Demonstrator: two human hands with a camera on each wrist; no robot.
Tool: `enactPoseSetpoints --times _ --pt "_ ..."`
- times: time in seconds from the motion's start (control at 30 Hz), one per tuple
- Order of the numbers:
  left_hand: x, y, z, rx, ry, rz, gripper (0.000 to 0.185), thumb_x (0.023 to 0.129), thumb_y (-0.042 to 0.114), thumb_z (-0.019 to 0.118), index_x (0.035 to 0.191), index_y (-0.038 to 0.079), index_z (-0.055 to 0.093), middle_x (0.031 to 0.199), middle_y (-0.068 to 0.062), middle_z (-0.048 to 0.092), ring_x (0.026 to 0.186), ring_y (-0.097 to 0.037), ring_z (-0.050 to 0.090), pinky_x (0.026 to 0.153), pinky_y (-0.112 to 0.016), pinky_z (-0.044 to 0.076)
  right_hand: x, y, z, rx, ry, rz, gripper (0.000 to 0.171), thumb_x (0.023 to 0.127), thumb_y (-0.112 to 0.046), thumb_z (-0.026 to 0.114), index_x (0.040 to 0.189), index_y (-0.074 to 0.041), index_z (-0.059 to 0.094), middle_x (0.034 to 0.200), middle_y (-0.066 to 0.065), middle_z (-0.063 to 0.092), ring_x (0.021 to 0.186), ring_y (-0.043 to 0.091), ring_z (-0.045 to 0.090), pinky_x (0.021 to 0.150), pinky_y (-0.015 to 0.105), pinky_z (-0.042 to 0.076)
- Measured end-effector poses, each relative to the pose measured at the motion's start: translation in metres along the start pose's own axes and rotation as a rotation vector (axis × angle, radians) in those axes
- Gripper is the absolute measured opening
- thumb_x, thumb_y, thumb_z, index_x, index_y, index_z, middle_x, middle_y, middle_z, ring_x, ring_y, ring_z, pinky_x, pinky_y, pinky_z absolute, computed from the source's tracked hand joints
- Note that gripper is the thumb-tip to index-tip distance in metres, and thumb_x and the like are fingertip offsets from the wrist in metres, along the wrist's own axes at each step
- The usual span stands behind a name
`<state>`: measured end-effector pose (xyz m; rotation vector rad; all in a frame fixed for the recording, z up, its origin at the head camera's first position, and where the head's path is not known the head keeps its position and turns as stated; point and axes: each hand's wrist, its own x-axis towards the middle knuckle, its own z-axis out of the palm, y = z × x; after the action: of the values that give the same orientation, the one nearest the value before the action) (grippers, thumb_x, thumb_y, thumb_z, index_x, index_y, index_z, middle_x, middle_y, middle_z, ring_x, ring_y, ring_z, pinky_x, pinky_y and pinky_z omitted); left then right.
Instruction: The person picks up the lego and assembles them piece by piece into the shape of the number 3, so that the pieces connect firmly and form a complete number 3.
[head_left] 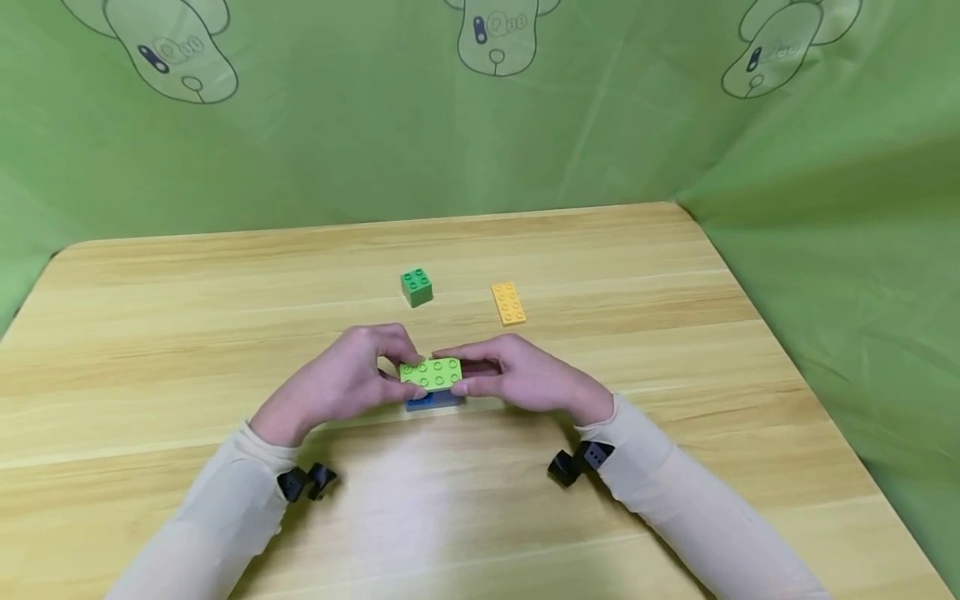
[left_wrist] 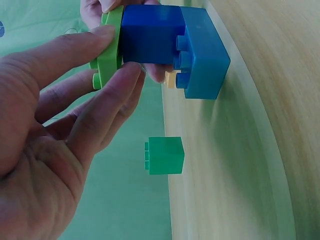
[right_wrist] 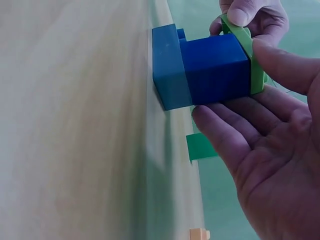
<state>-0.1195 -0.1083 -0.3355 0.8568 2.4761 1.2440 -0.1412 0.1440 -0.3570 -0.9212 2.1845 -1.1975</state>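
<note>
flat lime-green plastic plate brick [head_left: 431, 373] sits on the dark blue block [left_wrist: 152, 34], long axis 9-to-3 | left hand [head_left: 341, 381] pinches its 9 o'clock end, right hand [head_left: 525, 379] the 3 o'clock end (both equally near) | lighter blue base brick [head_left: 433, 402] on the wooden table [head_left: 675, 333] | stud seating hidden by fingers, can't tell

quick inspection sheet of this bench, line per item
surface: wooden table, light grain
job's things: lime plate on a dark blue brick, stacked on a lighter blue brick that sits on the table
clutter: green cube brick and yellow plate, loose farther back
hands: left hand and right hand both pinch the lime plate
cables: nothing seen
surroundings: green cloth with cartoon prints
</note>
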Motion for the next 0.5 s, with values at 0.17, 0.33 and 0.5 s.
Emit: enactPoseSetpoints --times 0.17,0.33,0.5 --pt "-0.0007 0.0 0.0008 -0.004 0.006 -0.008 0.024 0.079 0.007 0.083 0.1 0.003 0.075 0.092 0.005 0.065 0.084 -0.012 0.063 0.073 -0.026 0.056 0.0031 -0.0006 -0.0003 0.071 -0.018 0.02 0.04 0.095 -0.017 0.067 0.134 -0.012 0.061 0.11 -0.005 0.069 0.09 0.015 0.061 0.079 0.033 0.053" --pt "0.0003 -0.0018 0.0016 -0.022 0.016 -0.017 0.024 0.079 0.008 0.083 0.1 0.003 0.074 0.093 0.005 0.065 0.083 -0.012 0.065 0.073 -0.026 0.056 0.005 -0.0006 -0.0018 0.095 -0.021 0.03 0.038 0.094 -0.014 0.067 0.131 -0.008 0.063 0.11 -0.001 0.069 0.092 0.017 0.062 0.08 0.034 0.053" --pt "-0.0004 -0.004 0.0017 -0.06 0.015 -0.041 0.024 0.079 0.008 0.084 0.101 0.004 0.074 0.093 0.004 0.065 0.083 -0.013 0.065 0.073 -0.026 0.056 0.0061 -0.0009 -0.0019 0.076 -0.023 0.043 0.038 0.094 -0.014 0.068 0.131 -0.007 0.063 0.112 -0.002 0.069 0.095 0.017 0.062 0.084 0.034 0.052"
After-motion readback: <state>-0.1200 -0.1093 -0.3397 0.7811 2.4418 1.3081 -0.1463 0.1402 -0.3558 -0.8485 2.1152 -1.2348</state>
